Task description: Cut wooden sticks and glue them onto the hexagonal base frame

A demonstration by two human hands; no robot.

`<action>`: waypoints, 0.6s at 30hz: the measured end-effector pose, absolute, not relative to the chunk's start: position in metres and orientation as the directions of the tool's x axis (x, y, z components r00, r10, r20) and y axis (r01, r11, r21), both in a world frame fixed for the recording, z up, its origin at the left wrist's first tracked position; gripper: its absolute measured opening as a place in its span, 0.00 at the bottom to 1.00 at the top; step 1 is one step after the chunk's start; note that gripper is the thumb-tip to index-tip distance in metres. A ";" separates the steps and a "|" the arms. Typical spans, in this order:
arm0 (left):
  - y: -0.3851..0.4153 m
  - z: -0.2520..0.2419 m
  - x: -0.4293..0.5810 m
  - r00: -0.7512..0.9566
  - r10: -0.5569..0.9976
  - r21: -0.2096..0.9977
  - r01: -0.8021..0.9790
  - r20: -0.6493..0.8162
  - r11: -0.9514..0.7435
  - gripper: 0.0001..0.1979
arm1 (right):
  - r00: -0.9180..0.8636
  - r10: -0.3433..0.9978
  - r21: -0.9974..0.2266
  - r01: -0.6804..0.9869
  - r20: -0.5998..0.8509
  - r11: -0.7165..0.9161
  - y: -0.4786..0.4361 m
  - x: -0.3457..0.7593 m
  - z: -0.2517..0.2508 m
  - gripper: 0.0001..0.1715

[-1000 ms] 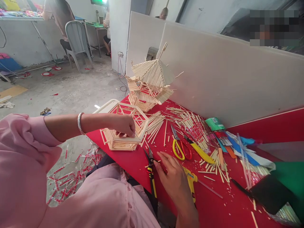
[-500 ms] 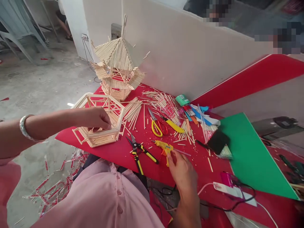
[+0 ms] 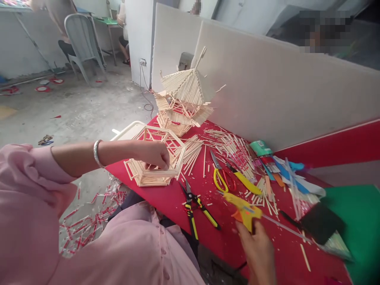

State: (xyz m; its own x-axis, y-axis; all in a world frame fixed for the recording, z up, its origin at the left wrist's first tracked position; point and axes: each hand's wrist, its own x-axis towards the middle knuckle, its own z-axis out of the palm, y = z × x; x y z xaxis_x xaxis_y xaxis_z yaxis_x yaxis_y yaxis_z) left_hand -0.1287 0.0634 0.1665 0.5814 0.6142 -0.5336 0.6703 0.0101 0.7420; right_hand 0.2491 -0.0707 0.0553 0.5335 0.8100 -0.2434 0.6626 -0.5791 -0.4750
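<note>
My right hand point(image 3: 257, 245) grips the handle of a yellow glue gun point(image 3: 245, 209), raised off the table with its nozzle to the left and a clear glue stick out of the back. My left hand point(image 3: 156, 154) is closed at the front right rail of an open many-sided frame point(image 3: 154, 177) built of wooden sticks; its fingertips are partly hidden. Behind that frame stands a stick-built pagoda point(image 3: 187, 89) with a pointed roof. Between my hands lie black-and-yellow snips point(image 3: 194, 202), opened wide, and scissors point(image 3: 221, 178) with yellow and red handles.
Loose sticks point(image 3: 192, 154) are strewn over the red table point(image 3: 213, 247). A yellow-handled cutter point(image 3: 246, 181), a green-labelled roll point(image 3: 261, 148) and a dark square object point(image 3: 322, 221) lie to the right. White panels point(image 3: 252, 87) rise behind. Plastic wrappers point(image 3: 89, 221) litter the floor.
My right hand has closed round the glue gun and lifted it from the table. My left hand stays at the stick frame. The view has swung to the left.
</note>
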 end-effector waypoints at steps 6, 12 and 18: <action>0.065 0.162 -0.132 0.610 0.614 0.759 0.650 -0.501 -0.026 0.06 | 0.532 0.844 -0.656 0.611 -0.074 -0.443 -0.075 0.207 0.104 0.29; 0.059 0.167 -0.132 0.641 0.639 0.790 0.608 -0.424 -0.086 0.05 | 0.083 0.990 -0.824 0.565 0.113 0.046 -0.066 0.134 0.128 0.22; 0.058 0.162 -0.134 0.636 0.691 0.827 0.554 -0.343 -0.100 0.06 | -0.125 0.825 -0.394 0.833 0.551 0.389 -0.049 0.085 0.130 0.26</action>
